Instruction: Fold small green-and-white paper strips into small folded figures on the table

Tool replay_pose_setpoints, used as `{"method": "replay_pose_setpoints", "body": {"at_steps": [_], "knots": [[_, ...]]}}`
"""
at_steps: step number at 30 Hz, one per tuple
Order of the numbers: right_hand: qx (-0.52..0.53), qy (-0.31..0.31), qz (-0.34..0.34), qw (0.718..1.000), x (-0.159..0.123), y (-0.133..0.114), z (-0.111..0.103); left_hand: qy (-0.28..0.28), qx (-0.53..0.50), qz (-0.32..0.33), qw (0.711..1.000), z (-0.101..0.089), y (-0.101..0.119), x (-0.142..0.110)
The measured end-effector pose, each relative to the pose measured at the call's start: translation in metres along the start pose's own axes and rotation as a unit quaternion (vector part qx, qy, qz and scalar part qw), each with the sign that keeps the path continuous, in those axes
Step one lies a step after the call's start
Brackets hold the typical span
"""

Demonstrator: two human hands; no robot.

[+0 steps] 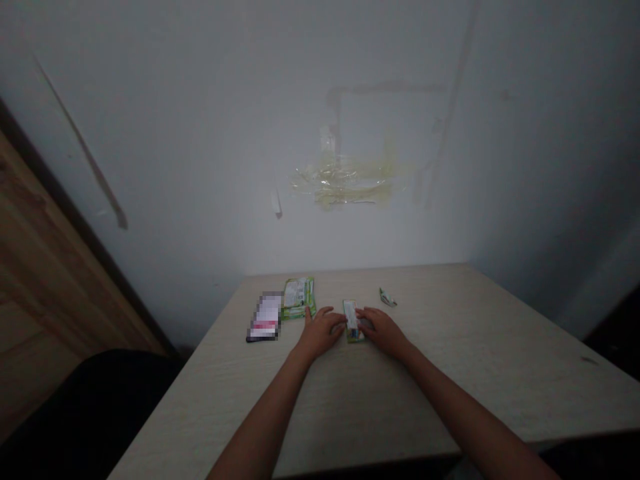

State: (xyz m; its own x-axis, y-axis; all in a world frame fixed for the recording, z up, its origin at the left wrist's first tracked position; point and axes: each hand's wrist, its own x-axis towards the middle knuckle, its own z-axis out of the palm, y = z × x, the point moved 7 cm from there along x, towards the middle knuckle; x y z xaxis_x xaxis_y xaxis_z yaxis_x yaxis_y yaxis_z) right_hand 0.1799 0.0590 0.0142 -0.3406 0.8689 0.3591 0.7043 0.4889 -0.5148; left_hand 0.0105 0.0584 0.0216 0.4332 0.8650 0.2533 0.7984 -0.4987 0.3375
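Note:
Flat on the table in front of me is a small narrow folded packet (351,323), whitish with green edges and a coloured print at its near end. My left hand (323,331) is at its left edge, thumb and index finger closed on that side, the other fingers curved outward. From the right, my right hand (383,330) has its fingertips on the packet's opposite edge, fingers bent. A small crumpled green and white wrapper (387,297) lies just beyond my right hand. Several flat green and white packets (299,293) are stacked past my left hand.
A phone (267,317) with a blurred-out screen lies left of the stack. The pale wood-grain table (480,353) meets a grey wall (200,133) bearing clear tape (350,180). Wooden boards (45,253) and a dark object (100,407) stand to the left.

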Motion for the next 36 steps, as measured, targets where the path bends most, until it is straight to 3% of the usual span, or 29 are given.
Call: {"method": "replay_pose_setpoints", "body": {"at_steps": [16, 23, 27, 32, 36], "knots": [[0.007, 0.011, -0.038, 0.999, 0.002, -0.004, -0.004, 0.039, 0.023, 0.002, 0.999, -0.002, 0.007, 0.014], [0.168, 0.109, 0.037, 0.979, 0.009, 0.025, -0.010, 0.022, 0.020, 0.004, 1.000, -0.002, 0.009, 0.020], [0.242, 0.110, 0.075, 0.961, 0.014, 0.033, -0.002, 0.029, 0.020, 0.008, 0.999, -0.001, 0.008, 0.018], [0.211, 0.102, 0.105, 0.966, 0.016, 0.031, 0.002, 0.039, 0.019, 0.012, 0.999, 0.001, 0.007, 0.016], [0.126, 0.104, 0.096, 0.982, 0.017, 0.023, -0.002, 0.040, 0.014, 0.004, 0.999, 0.002, 0.006, 0.016]]}}
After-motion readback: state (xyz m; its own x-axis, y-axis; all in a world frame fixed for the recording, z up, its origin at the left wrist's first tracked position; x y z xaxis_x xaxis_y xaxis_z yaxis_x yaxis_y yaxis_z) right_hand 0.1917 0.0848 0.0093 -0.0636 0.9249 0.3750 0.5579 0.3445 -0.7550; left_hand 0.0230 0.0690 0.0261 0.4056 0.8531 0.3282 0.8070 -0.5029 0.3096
